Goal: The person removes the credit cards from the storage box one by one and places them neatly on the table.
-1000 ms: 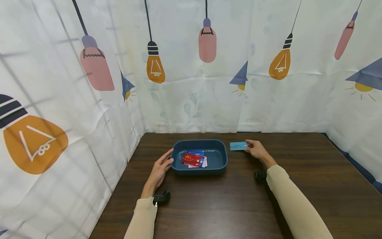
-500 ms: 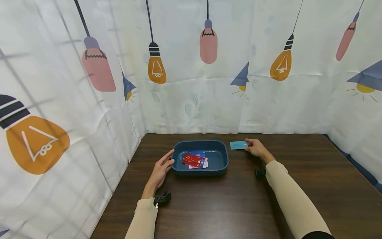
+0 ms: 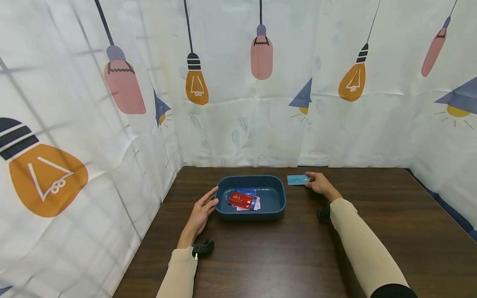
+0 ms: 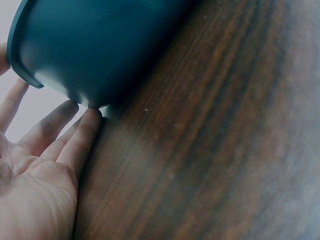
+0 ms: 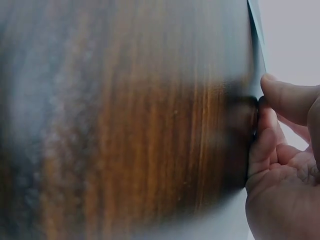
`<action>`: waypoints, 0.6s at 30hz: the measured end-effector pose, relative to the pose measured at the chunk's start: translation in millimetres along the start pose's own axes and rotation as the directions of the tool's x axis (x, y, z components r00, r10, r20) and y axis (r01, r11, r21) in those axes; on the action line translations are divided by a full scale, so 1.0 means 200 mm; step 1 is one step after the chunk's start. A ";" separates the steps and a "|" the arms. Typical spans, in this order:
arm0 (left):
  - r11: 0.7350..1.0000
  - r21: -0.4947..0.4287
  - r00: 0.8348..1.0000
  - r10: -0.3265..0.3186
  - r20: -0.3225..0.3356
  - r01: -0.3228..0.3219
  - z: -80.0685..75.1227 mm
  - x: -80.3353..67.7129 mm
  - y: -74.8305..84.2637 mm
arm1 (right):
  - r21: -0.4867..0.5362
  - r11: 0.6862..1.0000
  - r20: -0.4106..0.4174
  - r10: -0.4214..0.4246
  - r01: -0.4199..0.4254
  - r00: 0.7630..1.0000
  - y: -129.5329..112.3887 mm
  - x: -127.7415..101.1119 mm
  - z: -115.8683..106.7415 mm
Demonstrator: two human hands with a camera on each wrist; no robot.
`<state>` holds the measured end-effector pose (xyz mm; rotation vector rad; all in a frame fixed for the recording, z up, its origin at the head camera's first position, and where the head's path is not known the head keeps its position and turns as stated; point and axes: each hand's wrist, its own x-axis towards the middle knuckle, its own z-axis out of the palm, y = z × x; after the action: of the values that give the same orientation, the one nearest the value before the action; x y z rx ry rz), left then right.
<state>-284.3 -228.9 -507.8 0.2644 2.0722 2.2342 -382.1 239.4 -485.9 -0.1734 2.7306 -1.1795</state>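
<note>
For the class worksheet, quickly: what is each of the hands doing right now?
Left hand: open, straight fingers touching the tray.
Right hand: pinching the card.

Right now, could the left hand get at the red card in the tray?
Probably yes: the left hand rests open against the tray rim, and the red card lies uncovered on top, just inside.

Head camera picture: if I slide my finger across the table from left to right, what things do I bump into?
Left hand → blue tray with the cards inside → light blue card → right hand.
</note>
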 end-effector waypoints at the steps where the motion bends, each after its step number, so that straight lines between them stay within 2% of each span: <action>1: 1.000 0.001 1.000 0.000 -0.001 0.000 0.00 0.00 0.00 | -0.003 1.000 0.001 -0.002 0.002 1.000 0.00 0.00 0.00; 9: 1.000 0.002 1.000 -0.003 -0.001 0.003 0.00 0.00 0.00 | -0.032 0.999 -0.002 -0.008 0.008 1.000 -0.01 0.02 0.01; 18: 1.000 0.023 1.000 -0.015 -0.003 0.015 0.00 0.01 0.00 | -0.110 0.994 -0.019 -0.004 0.002 1.000 -0.02 0.04 0.02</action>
<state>-285.8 -229.6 -508.2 0.2469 2.0956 2.2045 -388.4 231.6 -486.4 -0.1801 2.8148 -1.0372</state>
